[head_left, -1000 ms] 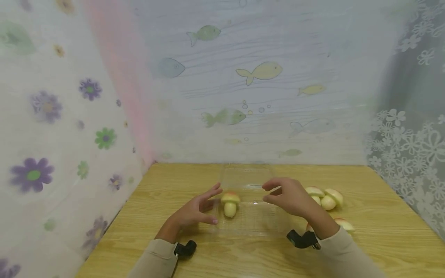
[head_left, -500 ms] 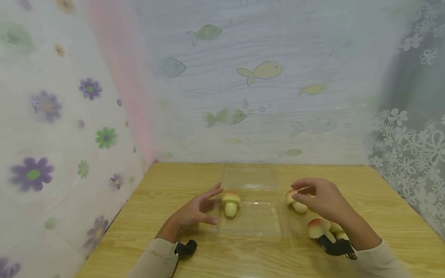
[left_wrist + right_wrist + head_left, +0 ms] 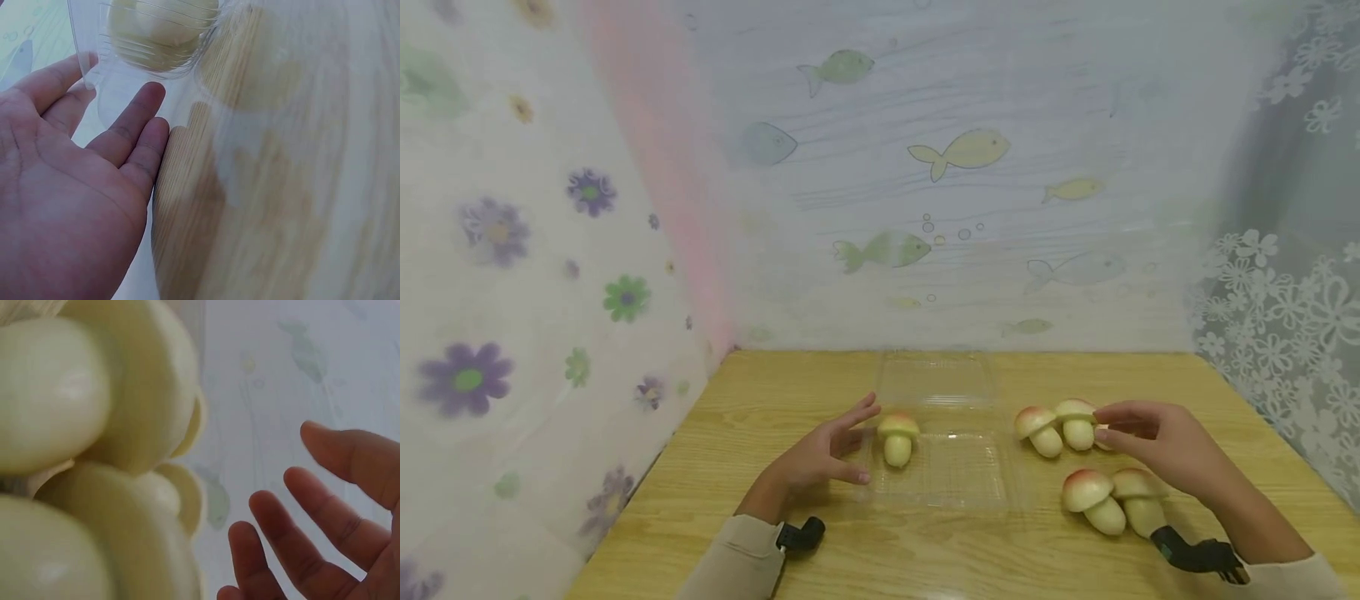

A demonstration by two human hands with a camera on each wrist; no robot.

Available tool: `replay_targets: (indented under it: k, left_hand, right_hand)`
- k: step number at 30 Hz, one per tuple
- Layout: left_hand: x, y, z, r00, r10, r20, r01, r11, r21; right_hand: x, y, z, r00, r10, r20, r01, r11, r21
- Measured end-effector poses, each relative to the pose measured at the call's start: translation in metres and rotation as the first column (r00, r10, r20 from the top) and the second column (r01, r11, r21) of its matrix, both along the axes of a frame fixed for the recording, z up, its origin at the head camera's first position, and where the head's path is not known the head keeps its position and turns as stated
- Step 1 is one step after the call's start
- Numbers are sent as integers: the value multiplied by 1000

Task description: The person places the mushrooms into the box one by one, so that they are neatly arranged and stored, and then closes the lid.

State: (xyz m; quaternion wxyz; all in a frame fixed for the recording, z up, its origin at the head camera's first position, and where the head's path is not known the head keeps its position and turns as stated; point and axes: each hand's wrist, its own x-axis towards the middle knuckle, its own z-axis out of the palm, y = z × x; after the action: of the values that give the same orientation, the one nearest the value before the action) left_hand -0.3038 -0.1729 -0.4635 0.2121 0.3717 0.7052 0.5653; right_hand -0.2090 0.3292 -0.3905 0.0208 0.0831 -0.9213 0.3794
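My left hand (image 3: pixel 822 452) has its fingers loosely spread at the left side of a clear plastic clamshell box (image 3: pixel 966 471). One toy mushroom (image 3: pixel 897 450), with a yellow-green cap blushed red, sits at the left inside it. In the left wrist view, fingertips are right at the clear wall, and the mushroom (image 3: pixel 164 28) shows through the plastic. My right hand (image 3: pixel 1176 446) hovers at the right group, fingers partly bent and apart, near a mushroom (image 3: pixel 1103 438) mostly hidden behind the fingertips. The right wrist view shows nothing between thumb and fingers, with large pale mushrooms (image 3: pixel 50 394) beside them.
Left of my right hand lie two mushrooms (image 3: pixel 1040 432) (image 3: pixel 1078 427). Nearer the front are two more mushrooms (image 3: pixel 1093 502) (image 3: pixel 1141 500), under the right wrist. The box's lid (image 3: pixel 936 379) is folded back on the wooden table (image 3: pixel 790 379). Patterned sheets (image 3: pixel 962 200) stand behind and beside it.
My right hand has moved from above the box rightward to the mushroom group, uncovering mushrooms there. The left hand stays at the box's side.
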Motion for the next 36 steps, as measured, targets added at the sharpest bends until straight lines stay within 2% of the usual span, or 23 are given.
replay_targets:
  k: [4,9,15,19,23,25,31,36]
  left_hand:
    - [0,-1,0,1000,-3,-1,3,1000,-5]
    - [2,-2,0,1000,3,-9,-3,1000,-1]
    - [5,0,3,1000,14,9,-13,1000,-10]
    - [5,0,4,1000,16,8,-15,1000,-14]
    - [2,-1,5,1000,12,4,-12,1000,-9]
    - [1,-1,5,1000,9,5,-9,1000,-4]
    - [0,-1,4,1000,-6,4,6,1000,4]
    - [1,1,1,1000,-8,12,8,1000,6]
  right_hand:
    - [2,12,-7,999,9,35,-7,999,-42]
    - [2,27,-17,993,80,83,-69,989,-134]
    - [2,43,-29,967,156,199,-116,972,-202]
    - [3,51,-34,943,233,238,-172,953,-251]
    - [4,54,-38,908,324,267,-243,924,-295]
    - [4,56,-40,897,350,270,-269,917,-295]
    - [3,60,-42,890,379,254,-307,909,-282]
    - [5,66,-44,879,389,274,-307,904,-299]
